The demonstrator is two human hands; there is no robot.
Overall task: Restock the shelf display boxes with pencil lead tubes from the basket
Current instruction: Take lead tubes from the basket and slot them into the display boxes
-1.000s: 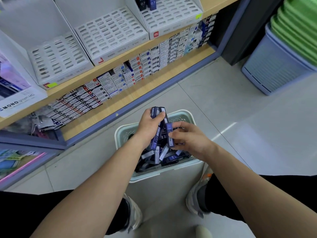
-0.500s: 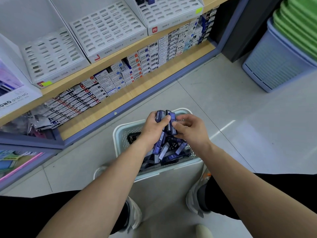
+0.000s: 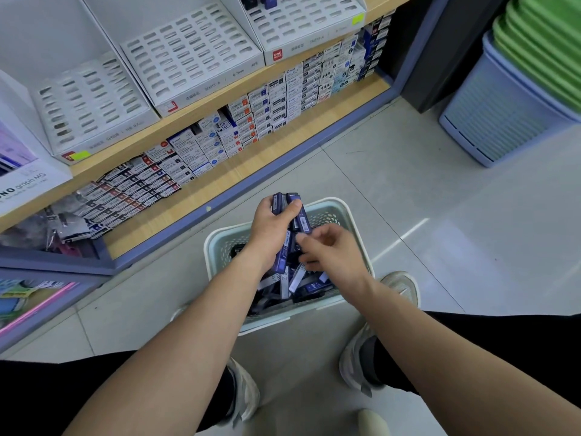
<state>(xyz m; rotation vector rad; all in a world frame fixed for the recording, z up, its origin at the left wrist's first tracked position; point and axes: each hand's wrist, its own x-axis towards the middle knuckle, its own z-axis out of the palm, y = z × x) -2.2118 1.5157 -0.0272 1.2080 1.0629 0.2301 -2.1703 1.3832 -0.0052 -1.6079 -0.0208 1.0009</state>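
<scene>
Head view: the tubes (image 3: 290,215) I have gathered stand in a bundle just above the far rim of the basket (image 3: 333,204). My left hand (image 3: 272,228) is clamped on them, thumb across the front and fingers wrapped behind. Half a second ago my right hand (image 3: 333,256) was at the top of that bundle, tucking one more tube in. Now it has let go and dropped toward the basket's middle, fingers loosely bent and, as far as the blur lets me judge, holding nothing. Below it the heap (image 3: 301,284) in the basket is far from used up. So the bundle has grown by one, and I judge I am going back for another rather than turning to the shelf yet. The basket sits on the floor (image 3: 408,184) between my shoes (image 3: 399,284). Up and left of the basket, the boxes (image 3: 191,55) show rows of open slots waiting to be filled.
</scene>
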